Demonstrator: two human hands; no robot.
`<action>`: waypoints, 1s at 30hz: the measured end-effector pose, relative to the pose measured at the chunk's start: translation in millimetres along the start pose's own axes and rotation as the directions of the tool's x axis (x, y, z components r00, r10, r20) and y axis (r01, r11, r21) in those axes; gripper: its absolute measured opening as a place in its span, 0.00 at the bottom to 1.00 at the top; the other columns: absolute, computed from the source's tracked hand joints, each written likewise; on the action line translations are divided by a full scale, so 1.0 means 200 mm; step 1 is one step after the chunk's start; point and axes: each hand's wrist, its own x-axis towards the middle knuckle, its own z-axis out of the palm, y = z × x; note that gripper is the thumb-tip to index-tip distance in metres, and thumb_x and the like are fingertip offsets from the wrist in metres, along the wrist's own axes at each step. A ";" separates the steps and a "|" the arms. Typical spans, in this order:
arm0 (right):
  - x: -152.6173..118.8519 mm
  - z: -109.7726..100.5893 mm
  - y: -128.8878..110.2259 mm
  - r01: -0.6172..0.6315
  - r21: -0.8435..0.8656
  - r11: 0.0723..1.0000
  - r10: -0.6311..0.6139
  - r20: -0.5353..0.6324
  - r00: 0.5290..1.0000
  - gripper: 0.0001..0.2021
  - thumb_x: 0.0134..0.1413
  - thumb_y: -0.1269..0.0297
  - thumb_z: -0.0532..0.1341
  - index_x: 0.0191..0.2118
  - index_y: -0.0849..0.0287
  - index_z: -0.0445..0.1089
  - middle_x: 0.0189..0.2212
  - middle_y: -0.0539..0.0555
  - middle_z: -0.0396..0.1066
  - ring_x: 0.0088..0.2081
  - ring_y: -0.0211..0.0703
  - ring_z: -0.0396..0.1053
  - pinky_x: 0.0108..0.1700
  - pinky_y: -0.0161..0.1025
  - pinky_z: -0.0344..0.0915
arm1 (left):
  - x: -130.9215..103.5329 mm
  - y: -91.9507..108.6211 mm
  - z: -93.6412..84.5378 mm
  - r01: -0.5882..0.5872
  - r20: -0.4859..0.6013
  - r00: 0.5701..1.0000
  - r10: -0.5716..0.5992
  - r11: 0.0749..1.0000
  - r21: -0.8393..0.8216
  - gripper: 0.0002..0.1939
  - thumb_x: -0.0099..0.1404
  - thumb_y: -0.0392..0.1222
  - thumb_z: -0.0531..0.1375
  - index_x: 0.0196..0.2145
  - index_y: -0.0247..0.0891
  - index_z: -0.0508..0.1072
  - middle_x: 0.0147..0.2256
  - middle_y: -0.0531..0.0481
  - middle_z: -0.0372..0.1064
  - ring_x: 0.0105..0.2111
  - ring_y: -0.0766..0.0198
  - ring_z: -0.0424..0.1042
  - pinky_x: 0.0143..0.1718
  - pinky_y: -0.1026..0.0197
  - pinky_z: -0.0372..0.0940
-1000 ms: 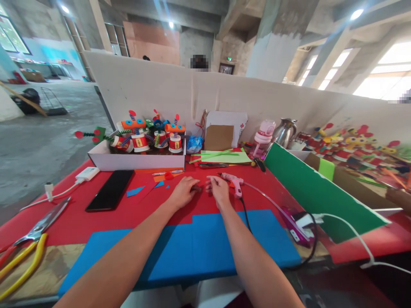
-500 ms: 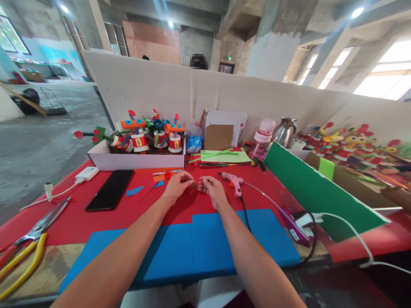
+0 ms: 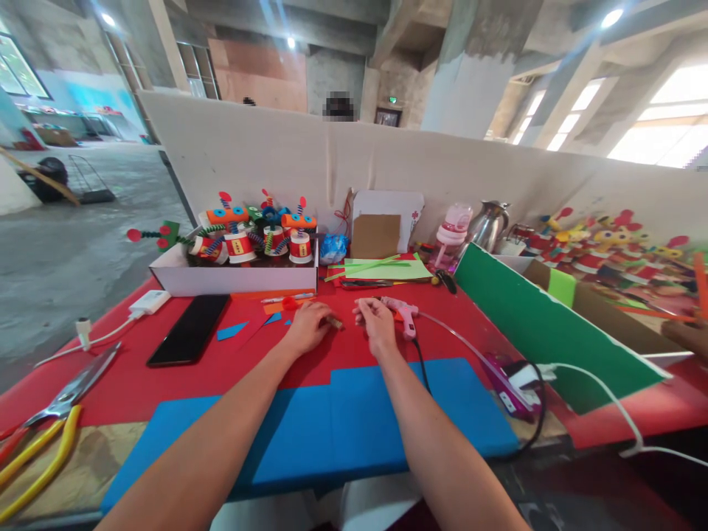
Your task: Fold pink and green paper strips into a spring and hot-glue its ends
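Over the red tabletop, my left hand (image 3: 310,326) is closed, with a small brownish piece (image 3: 335,322) at its fingertips; its kind is too small to make out. A short gap to the right, my right hand (image 3: 376,323) is held with thumb and fingers pinched together, and anything between them is hidden. Just beyond that hand lies a pink hot glue gun (image 3: 407,316), its nozzle partly behind the fingers. Left of my left hand are blue paper scraps (image 3: 232,331), a red paper strip and a pen (image 3: 287,298).
Paper-cup figures (image 3: 239,247) stand in a white box (image 3: 235,280). A black phone (image 3: 189,330) and yellow-and-red-handled shears (image 3: 66,394) lie left. Blue sheets (image 3: 299,424) cover the front edge. At right are a green-sided box (image 3: 531,324), a purple power strip (image 3: 512,391) and cables. Another person's hand (image 3: 686,335) shows far right.
My hands have moved apart, the right one shifting right towards the glue gun. The small brownish piece stays with my left hand. At far right, an orange strip now rises near the other person's hand.
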 end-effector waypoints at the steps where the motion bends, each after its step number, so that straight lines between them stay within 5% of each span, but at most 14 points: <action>1: 0.00 0.00 0.00 0.017 -0.020 1.000 -0.016 0.023 1.000 0.15 0.38 0.52 0.67 0.23 0.59 0.68 0.17 0.47 0.69 0.17 0.31 0.61 0.20 0.30 0.59 | 0.00 0.00 0.00 0.003 0.001 1.000 -0.003 1.000 0.008 0.10 0.53 0.29 0.57 0.31 0.38 0.75 0.34 0.47 0.74 0.38 0.56 0.70 0.45 0.53 0.62; 6: -0.02 0.01 0.01 -0.034 -0.031 0.999 0.036 0.091 0.995 0.19 0.41 0.46 0.64 0.24 0.59 0.68 0.20 0.49 0.70 0.21 0.33 0.65 0.24 0.32 0.63 | 0.00 0.05 -0.03 0.031 -0.100 0.994 -0.045 0.990 -0.135 0.10 0.56 0.29 0.54 0.33 0.38 0.73 0.34 0.49 0.74 0.36 0.60 0.70 0.41 0.58 0.63; 11: -0.05 0.04 0.04 -0.172 0.016 0.985 0.157 0.329 0.931 0.20 0.33 0.52 0.70 0.31 0.58 0.70 0.24 0.49 0.73 0.25 0.36 0.70 0.31 0.36 0.69 | 0.00 0.10 -0.04 -0.039 -0.173 0.985 -0.002 0.972 -0.233 0.08 0.57 0.32 0.54 0.31 0.38 0.73 0.34 0.47 0.72 0.37 0.60 0.69 0.42 0.58 0.63; 15: -0.04 0.04 0.03 -0.123 -0.015 0.992 0.121 0.309 0.943 0.17 0.31 0.54 0.71 0.29 0.58 0.71 0.23 0.48 0.73 0.25 0.38 0.71 0.32 0.37 0.70 | 0.00 0.11 -0.04 0.001 -0.170 0.983 -0.066 0.935 -0.356 0.10 0.55 0.33 0.56 0.36 0.39 0.73 0.37 0.46 0.71 0.39 0.59 0.69 0.44 0.56 0.64; 20: -0.03 0.03 0.00 -0.024 -0.050 0.998 0.035 0.240 0.970 0.15 0.33 0.56 0.70 0.31 0.56 0.73 0.26 0.48 0.75 0.27 0.39 0.72 0.34 0.38 0.71 | 0.01 0.10 -0.05 0.206 -0.012 0.956 -0.292 0.704 -0.680 0.16 0.56 0.43 0.59 0.42 0.36 0.70 0.37 0.47 0.72 0.37 0.61 0.71 0.41 0.58 0.66; 24: -0.04 0.04 -0.01 0.038 -0.010 0.999 -0.033 0.299 0.954 0.12 0.33 0.60 0.69 0.30 0.55 0.74 0.26 0.48 0.76 0.29 0.39 0.72 0.38 0.39 0.70 | 0.01 0.10 -0.05 0.320 0.156 0.929 -0.336 0.515 -0.795 0.17 0.56 0.52 0.59 0.36 0.35 0.70 0.28 0.50 0.71 0.28 0.64 0.70 0.33 0.60 0.66; 30: -0.05 0.04 0.00 -0.045 0.010 0.999 0.040 0.301 0.953 0.15 0.33 0.62 0.70 0.33 0.56 0.73 0.28 0.48 0.76 0.30 0.39 0.72 0.36 0.37 0.69 | 0.01 0.10 -0.06 0.249 0.014 0.947 -0.322 0.702 -0.667 0.14 0.52 0.46 0.63 0.34 0.35 0.71 0.26 0.52 0.70 0.28 0.65 0.68 0.32 0.62 0.62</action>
